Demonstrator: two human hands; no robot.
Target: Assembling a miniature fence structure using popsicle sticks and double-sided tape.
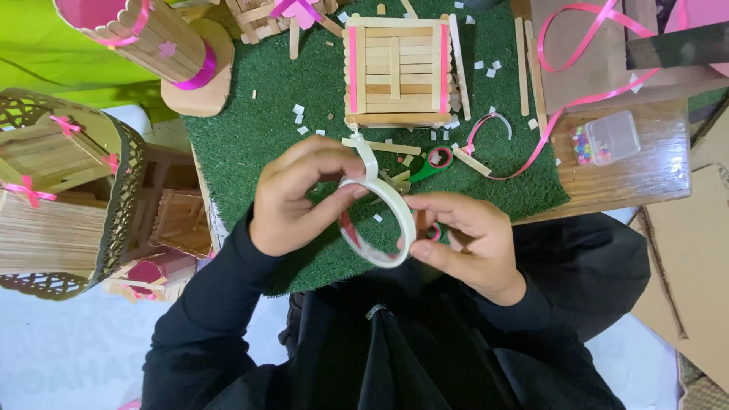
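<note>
Both hands hold a white roll of tape (377,222) over the near edge of a green turf mat (250,129). My left hand (296,193) pinches the roll's upper rim, where a loose strip of tape sticks up. My right hand (463,243) grips the roll's lower right side. Just beyond the roll lie small scissors (434,161) with red and green handles. Further back on the mat stands a small house (397,72) built of wooden craft sticks with pink trim.
White tape scraps and loose craft sticks litter the mat. A pink ribbon (577,83) curls at the right near a clear box of coloured beads (604,138). Stick-built crafts stand at the left, among them a round holder (152,34) and a lace-edged box (64,190). Cardboard (691,250) lies far right.
</note>
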